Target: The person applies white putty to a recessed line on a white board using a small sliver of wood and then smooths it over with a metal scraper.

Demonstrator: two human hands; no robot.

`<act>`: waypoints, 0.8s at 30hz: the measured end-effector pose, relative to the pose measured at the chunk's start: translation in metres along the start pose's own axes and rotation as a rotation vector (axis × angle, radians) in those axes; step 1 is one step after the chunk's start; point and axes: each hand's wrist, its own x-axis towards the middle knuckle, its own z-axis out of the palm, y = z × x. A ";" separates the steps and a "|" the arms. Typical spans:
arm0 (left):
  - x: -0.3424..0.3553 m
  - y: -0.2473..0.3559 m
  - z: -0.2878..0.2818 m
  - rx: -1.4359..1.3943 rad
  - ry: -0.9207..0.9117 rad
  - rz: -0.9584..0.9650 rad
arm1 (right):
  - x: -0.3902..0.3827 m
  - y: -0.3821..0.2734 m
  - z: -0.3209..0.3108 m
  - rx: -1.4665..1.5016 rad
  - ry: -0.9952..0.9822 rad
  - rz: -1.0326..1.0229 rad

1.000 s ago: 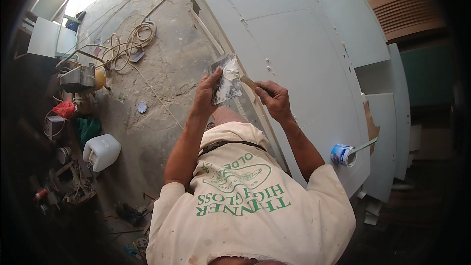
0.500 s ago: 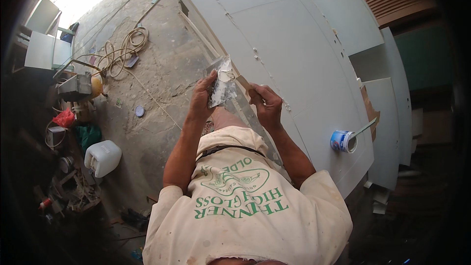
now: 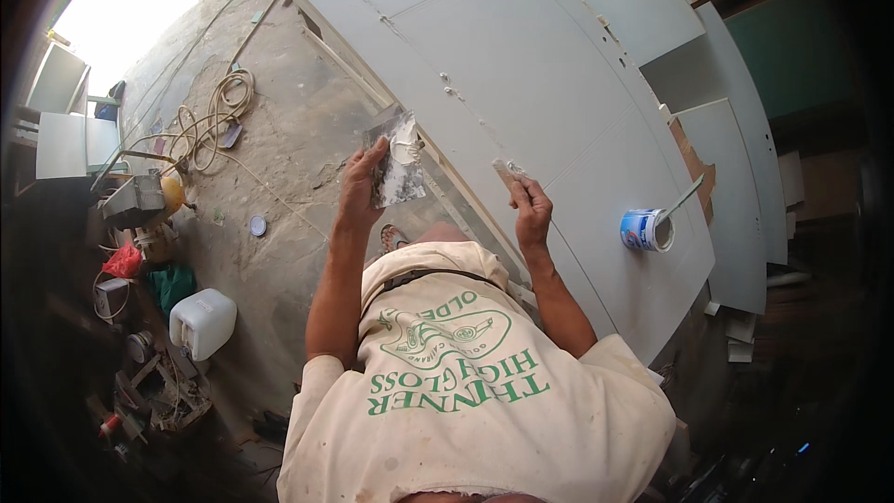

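Observation:
My left hand (image 3: pixel 358 188) grips a wide flat metal blade (image 3: pixel 396 163) smeared with white filler, held up over the concrete floor just left of the panel's edge. My right hand (image 3: pixel 531 210) is closed on a small putty knife (image 3: pixel 508 170) whose tip points at the large white panel (image 3: pixel 521 65) lying flat in front of me. The two hands are apart, about a hand's width between blade and knife. A small blue and white can (image 3: pixel 643 229) with a stick in it stands on the panel to the right of my right hand.
More white panels (image 3: pixel 736 186) lie to the right. On the concrete floor at the left are a coiled hose (image 3: pixel 219 107), a round lid (image 3: pixel 258 224), a white jerrycan (image 3: pixel 202 321), a red bag (image 3: pixel 123 261) and tool clutter (image 3: pixel 140 205).
My right hand has drawn away from the filler blade and moved right over the panel with the knife. The left hand still holds the blade up.

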 end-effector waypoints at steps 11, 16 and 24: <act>-0.006 -0.105 0.049 0.001 -0.124 -0.458 | -0.051 0.046 -0.118 -0.573 0.289 -0.172; -0.013 -0.167 0.047 0.039 -0.165 -0.613 | -0.046 0.019 -0.060 0.595 -0.194 0.445; -0.034 -0.177 0.069 0.154 0.078 -0.503 | -0.028 0.053 -0.112 0.169 -0.092 0.549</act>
